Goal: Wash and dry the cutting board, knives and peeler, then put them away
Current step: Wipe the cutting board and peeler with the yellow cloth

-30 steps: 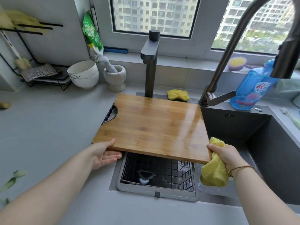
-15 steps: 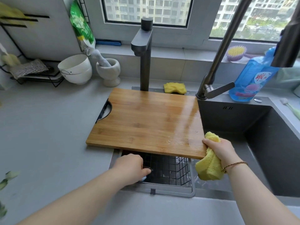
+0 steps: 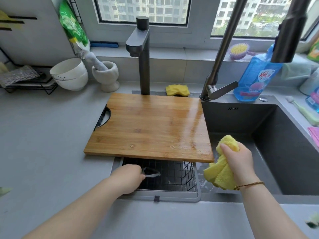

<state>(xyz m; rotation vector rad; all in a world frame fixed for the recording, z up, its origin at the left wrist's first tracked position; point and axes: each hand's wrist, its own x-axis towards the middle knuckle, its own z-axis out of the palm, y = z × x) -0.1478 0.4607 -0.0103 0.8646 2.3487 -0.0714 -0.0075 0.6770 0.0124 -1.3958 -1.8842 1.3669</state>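
Down at the far left, on the grey countertop (image 3: 43,135), sit two stacked white bowls (image 3: 69,75) and a pale stone mortar with its pestle (image 3: 106,75). My left hand (image 3: 128,178) reaches into the black wire basket (image 3: 181,175) set in the sink's left side, and it meets a small dark-and-pale peeler (image 3: 151,173) that shows only as a blur. The back of my hand hides my fingers, so I cannot tell whether they pinch it. Just beyond, the rectangular bamboo cutting board (image 3: 150,126) lies flat across basket and counter edge, its right part wet and shiny. Beside its near right corner, my right hand (image 3: 239,163) curls fingers and thumb round a bunched yellow cloth (image 3: 219,173) above the dark sink basin (image 3: 293,152). A blue plastic bottle (image 3: 255,78) stands behind.
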